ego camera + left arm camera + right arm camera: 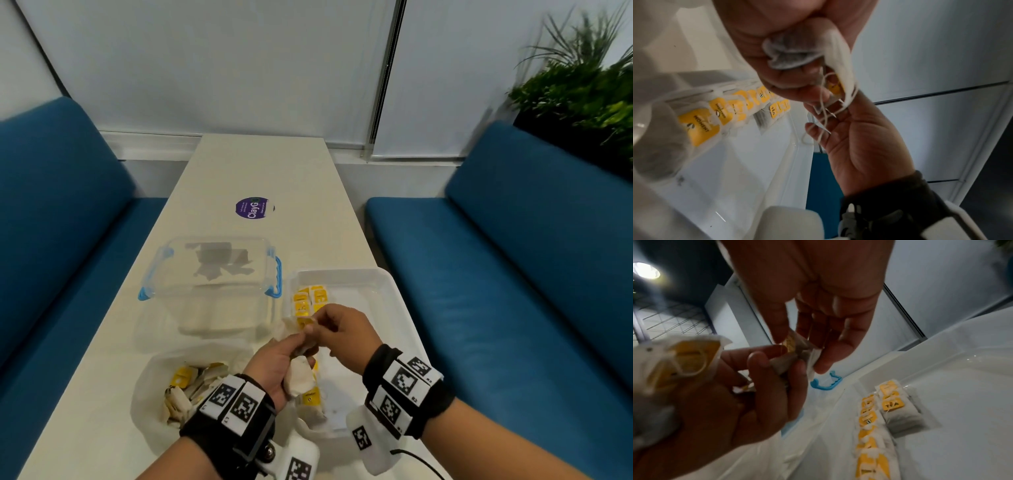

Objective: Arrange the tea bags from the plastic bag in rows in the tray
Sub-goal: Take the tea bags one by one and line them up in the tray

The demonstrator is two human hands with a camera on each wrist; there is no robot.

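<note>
Paper tea bags, a small bunch, sit balled in the left hand (281, 363): its grip is closed round them w/ strings and a yellow tag dangling out, prob. so one hand acts as a feeder while the other places. Right hand (346, 334) has its grip narrowed to a thumb-and-fingertip pinch on a single tea bag (797, 345) at the top of that bunch; other fingers fairly straight. Both hands meet just above the tray's near-left part.

Outward: white tray (387, 291) lies at 3 o'clock of the hands. A row of yellow-tagged bags (303, 303) runs along its left wall, tags up & overlapping like shingles, so they pack tight; a second row looks just begun beside it w/ one or two bags. Rest of tray floor bare, so task seems early.

Plastic bag (161, 387) at 8 o'clock on the desk (260, 164), mouth open, more tea bags inside. Clear box w/ blue clips (212, 274) at 11 o'clock; purple sticker (253, 209) at 12.
</note>
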